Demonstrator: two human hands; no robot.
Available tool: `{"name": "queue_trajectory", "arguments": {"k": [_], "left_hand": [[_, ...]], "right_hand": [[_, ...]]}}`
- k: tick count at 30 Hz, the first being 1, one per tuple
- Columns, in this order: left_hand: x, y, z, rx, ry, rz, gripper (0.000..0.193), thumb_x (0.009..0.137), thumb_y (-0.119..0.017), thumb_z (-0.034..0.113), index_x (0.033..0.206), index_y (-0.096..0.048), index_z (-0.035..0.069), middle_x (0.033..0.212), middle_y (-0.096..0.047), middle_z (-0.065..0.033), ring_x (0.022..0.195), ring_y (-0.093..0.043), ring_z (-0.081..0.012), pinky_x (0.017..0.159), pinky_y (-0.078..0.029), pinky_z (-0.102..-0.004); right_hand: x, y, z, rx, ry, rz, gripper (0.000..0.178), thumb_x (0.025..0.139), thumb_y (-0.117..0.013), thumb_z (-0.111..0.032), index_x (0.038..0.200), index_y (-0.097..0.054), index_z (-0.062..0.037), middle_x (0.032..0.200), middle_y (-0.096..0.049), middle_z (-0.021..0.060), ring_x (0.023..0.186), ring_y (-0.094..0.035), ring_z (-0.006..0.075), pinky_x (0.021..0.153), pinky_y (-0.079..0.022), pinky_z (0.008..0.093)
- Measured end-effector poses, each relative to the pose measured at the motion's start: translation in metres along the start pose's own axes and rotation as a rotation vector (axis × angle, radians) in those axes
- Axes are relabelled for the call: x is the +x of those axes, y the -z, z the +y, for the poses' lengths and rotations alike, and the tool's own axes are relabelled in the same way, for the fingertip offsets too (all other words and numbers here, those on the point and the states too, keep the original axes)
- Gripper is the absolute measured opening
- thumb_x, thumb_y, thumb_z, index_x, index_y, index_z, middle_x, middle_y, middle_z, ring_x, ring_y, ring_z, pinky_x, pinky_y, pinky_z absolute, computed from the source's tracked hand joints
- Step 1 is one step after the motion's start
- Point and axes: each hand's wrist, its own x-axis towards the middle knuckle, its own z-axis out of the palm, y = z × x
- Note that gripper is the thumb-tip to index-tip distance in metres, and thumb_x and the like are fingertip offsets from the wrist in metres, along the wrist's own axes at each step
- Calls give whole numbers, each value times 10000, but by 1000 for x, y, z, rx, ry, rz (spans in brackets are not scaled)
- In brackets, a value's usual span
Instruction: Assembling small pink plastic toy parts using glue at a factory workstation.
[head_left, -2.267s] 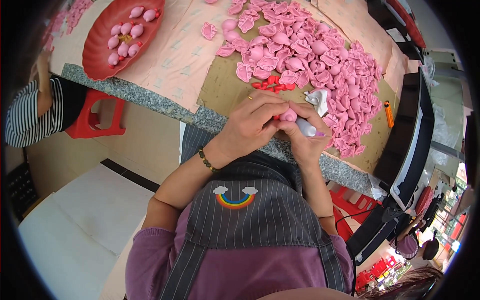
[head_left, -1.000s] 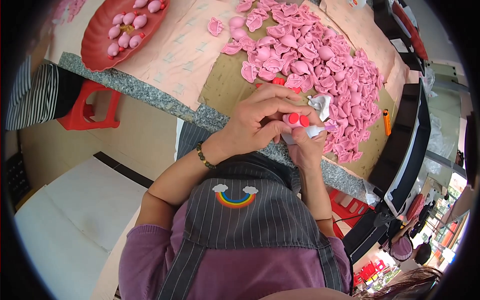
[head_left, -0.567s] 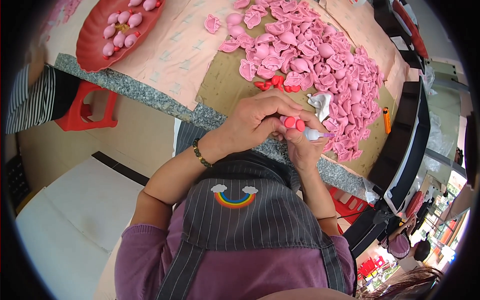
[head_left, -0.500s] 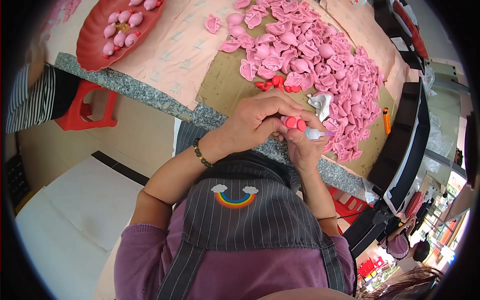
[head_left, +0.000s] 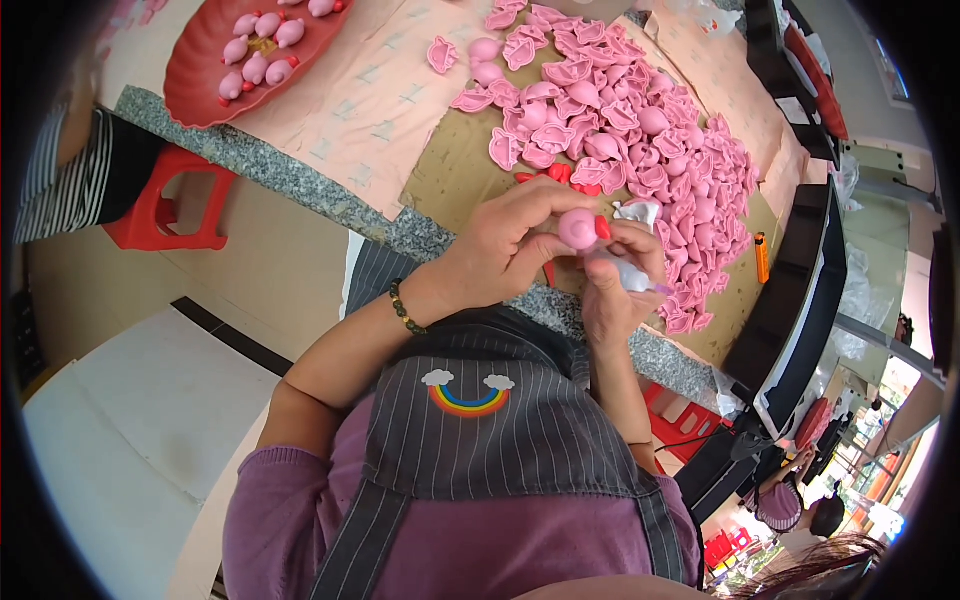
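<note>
- From where I stand, the pink piece (head_left: 577, 230) has just been turned: half a second ago its two red discs faced up, and now a rounded pink side does, with the red part (head_left: 602, 227) toward the right.
- The left hand (head_left: 505, 240) is pinched on that piece, thumb and finger closed around it, above the near edge of the surface (head_left: 270, 165).
- The right hand (head_left: 612, 290) is curled around a whitish bottle (head_left: 626, 274) with a purple tip; whether its fingers touch the red part, I can't tell.
- A red bit (head_left: 549, 274) now shows just under the left hand; whether it is held there is unclear.
- I take the turn as a sign that the piece is still being worked, not finished with.
- Loose red pieces (head_left: 560, 175) lie just beyond, near the pink pile (head_left: 640, 130).
</note>
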Motion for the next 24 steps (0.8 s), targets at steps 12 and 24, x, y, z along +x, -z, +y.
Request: {"name": "queue_trajectory", "arguments": {"k": [12, 24], "left_hand": [[4, 4, -5, 304, -74, -133, 341, 721, -491, -107, 1039, -519, 11, 895, -531, -121, 815, -577, -258, 685, -485, -314], [-5, 10, 6, 88, 105, 7, 253, 758, -597, 36, 1003, -534, 30, 931, -540, -86, 845, -538, -202, 746, -443, -292]], "right_hand": [[7, -4, -3, -402, 272, -94, 492, 583, -793, -203, 1021, -638, -40, 988, -518, 90, 906, -500, 193, 798, -409, 306], [0, -14, -21, -486, 222, -112, 440, 658, -762, -153, 1052, -611, -30, 1006, -527, 113, 866, -518, 194, 747, -422, 294]]}}
